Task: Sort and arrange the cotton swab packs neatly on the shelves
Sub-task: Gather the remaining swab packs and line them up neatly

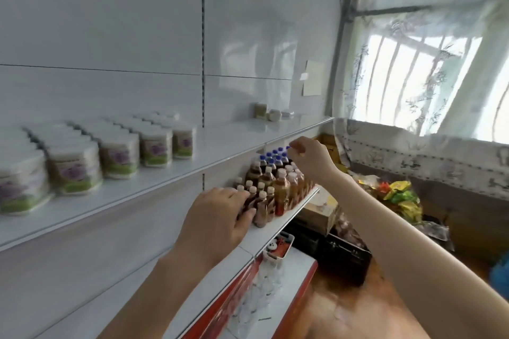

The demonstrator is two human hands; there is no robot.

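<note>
Your left hand [217, 217], nearest you at 6 o'clock, lies released on the middle shelf [264, 237], its fingers fairly straight and their tips touching the front row of brown bottles [275, 187]. It grasps nothing. Up at 2 o'clock from it, your right hand [309, 158] hangs just under the front lip of the upper shelf [220, 143], above the blue-capped bottles [271, 155]. Its fingers are curled, with thumb and forefinger close together, but I cannot tell whether they pinch anything.

Neither hand is on the task's things. The cotton swab packs [118, 154] stand upright in tidy rows on the upper shelf at 9 o'clock. A few stray packs [271, 113] sit well apart from them at the far end of the same shelf, near 12 o'clock; at least one seems to lie on its side, though blur hides the detail.

You look to be between placements, with the main block arranged and the strays left to gather. The next move calls for lifting your right hand over the shelf lip, grasping one stray pack and standing it in line beside the last row.
</note>
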